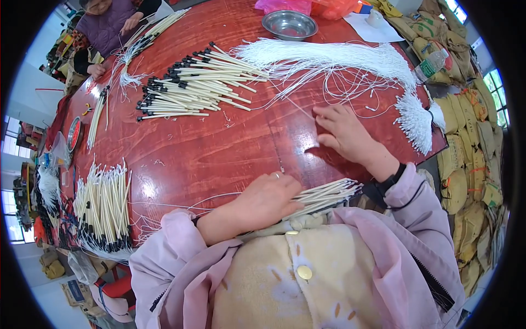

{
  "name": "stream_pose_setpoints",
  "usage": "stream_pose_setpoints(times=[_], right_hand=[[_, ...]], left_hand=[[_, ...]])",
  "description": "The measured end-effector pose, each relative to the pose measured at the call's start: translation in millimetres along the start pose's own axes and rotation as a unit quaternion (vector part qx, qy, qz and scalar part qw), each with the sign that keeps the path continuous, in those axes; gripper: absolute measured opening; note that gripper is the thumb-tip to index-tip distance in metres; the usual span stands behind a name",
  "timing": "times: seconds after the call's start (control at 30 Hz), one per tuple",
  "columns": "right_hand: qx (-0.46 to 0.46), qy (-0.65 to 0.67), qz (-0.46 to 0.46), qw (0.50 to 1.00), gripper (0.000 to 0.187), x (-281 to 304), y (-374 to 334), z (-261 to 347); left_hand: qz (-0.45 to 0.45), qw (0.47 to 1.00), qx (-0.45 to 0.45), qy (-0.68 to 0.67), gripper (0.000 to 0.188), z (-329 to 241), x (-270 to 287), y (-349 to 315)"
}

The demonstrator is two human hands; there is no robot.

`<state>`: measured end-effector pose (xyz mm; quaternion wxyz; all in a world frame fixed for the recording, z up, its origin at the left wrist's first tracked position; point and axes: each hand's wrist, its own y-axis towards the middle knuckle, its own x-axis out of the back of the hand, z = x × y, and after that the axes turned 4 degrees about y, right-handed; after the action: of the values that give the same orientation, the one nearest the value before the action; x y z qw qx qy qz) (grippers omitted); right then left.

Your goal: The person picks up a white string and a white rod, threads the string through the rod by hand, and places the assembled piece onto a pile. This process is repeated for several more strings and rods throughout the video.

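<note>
My left hand (263, 202), a ring on one finger, is curled low by the table's near edge. Its fingertips are tucked out of sight, so what it grips is hidden. Beside it lies a bundle of thin cream sticks (329, 193) with white tips. A thin dark line runs up the table from this hand; I cannot tell whether it is a wire or a seam. My right hand (345, 134) hovers over the red table (219, 148), thumb and fingers apart. White strings (329, 57) spread beyond it, one strand reaching toward its fingertips.
Black-ended cream sticks (200, 82) are heaped at the far middle; another bundle (104, 205) lies left. A metal bowl (289, 25), a plastic bottle (432, 66) and a tied string bundle (415, 123) line the far and right sides. A co-worker's hand (131, 22) shows far left.
</note>
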<state>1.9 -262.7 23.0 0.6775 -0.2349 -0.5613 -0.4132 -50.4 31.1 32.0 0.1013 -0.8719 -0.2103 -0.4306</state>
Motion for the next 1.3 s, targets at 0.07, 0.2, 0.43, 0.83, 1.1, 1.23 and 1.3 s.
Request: stream_pose_setpoints(times=[0.07, 0.2, 0.43, 0.83, 1.1, 1.23, 1.3], right_hand=[[0.007, 0.028, 0.006, 1.0, 0.054, -3, -16, 7], [0.024, 0.099, 0.022, 0.995, 0.056, -7, -39, 23], [0.014, 0.156, 0.022, 0.987, 0.053, -6, -48, 27], [0.011, 0.169, 0.003, 0.986, 0.049, -14, -44, 23], [0.031, 0.116, 0.009, 0.993, 0.054, -20, -25, 37], [0.025, 0.114, 0.017, 0.993, 0.056, -20, -18, 37], [0.022, 0.117, 0.017, 0.993, 0.056, -20, -16, 36]], left_hand=[[-0.048, 0.997, 0.063, 0.006, 0.027, 10, 10, 9], [-0.169, 0.976, 0.06, 0.126, 0.025, 46, 23, 35], [-0.104, 0.976, 0.084, 0.175, 0.022, 74, 16, 84], [-0.248, 0.95, 0.167, 0.093, 0.014, 65, 24, 9], [-0.293, 0.879, 0.369, -0.072, 0.023, 65, 44, -80], [-0.28, 0.861, 0.424, -0.019, 0.023, 70, 32, -106], [-0.27, 0.854, 0.445, 0.004, 0.023, 72, 32, -114]])
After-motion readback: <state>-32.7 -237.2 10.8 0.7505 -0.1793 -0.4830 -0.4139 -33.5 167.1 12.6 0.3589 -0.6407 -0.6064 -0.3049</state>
